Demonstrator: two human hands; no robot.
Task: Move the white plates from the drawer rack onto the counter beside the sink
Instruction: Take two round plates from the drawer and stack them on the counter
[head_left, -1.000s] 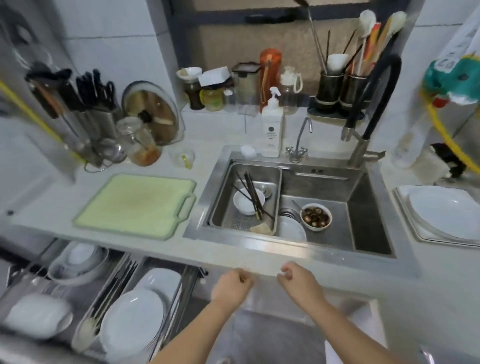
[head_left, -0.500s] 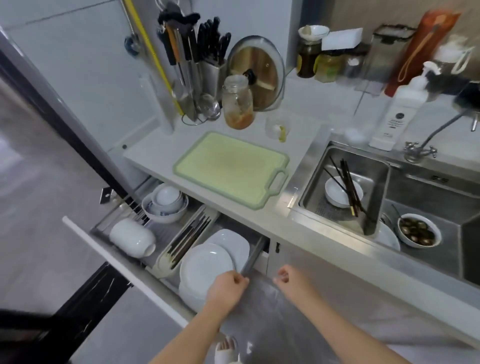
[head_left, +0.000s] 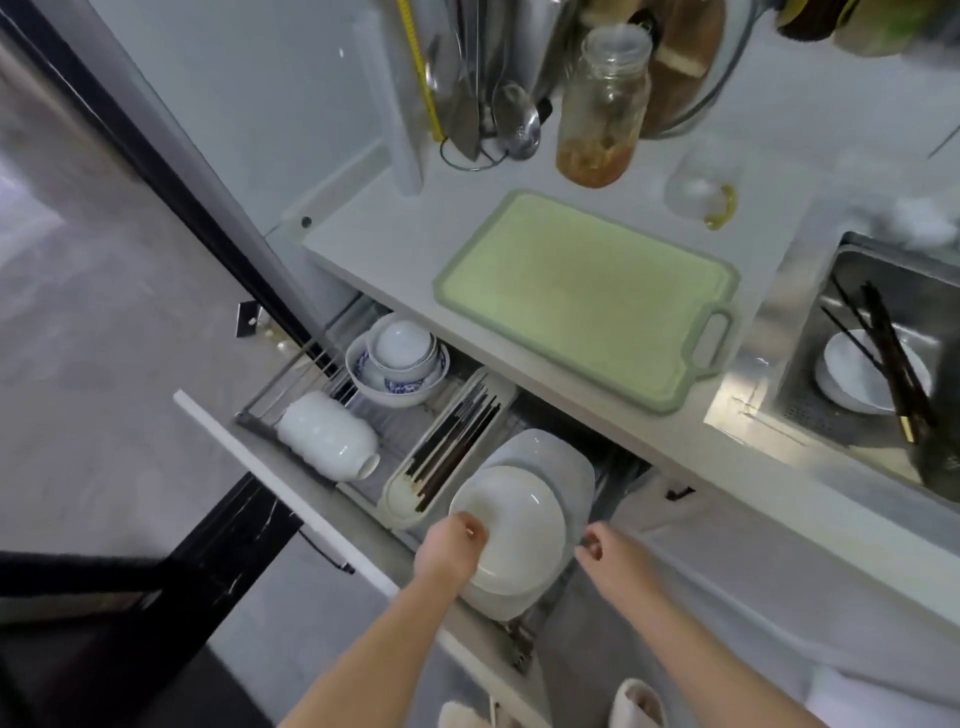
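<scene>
Currently leaning over the open drawer rack (head_left: 291, 395), pulled out below the bench (head_left: 395, 244). Going left to right across the rack: white bowls lying on their sides (head_left: 327, 441), nested blue-patterned bowls (head_left: 397, 364), a cutlery tray of dark chopsticks (head_left: 447, 452), then the white plates (head_left: 511, 525) stacked in the right-hand compartment, a squarer plate showing behind the round ones.

Left hand (head_left: 451, 545) resting on the near-left rim of the top plate, fingers curled over the edge; seemingly closing on it, though lifting not yet evident. Right hand (head_left: 605, 548) hovering just beside the stack's right edge, loosely curled, holding nothing, not quite touching.

Plates lying directly between the two hands, left hand nearer. Judging: bracketing the stack from both sides, then lifting up and right, onto the bench toward the sink (head_left: 883, 364). Green cutting board (head_left: 587, 296) occupying much of the bench directly above.
</scene>
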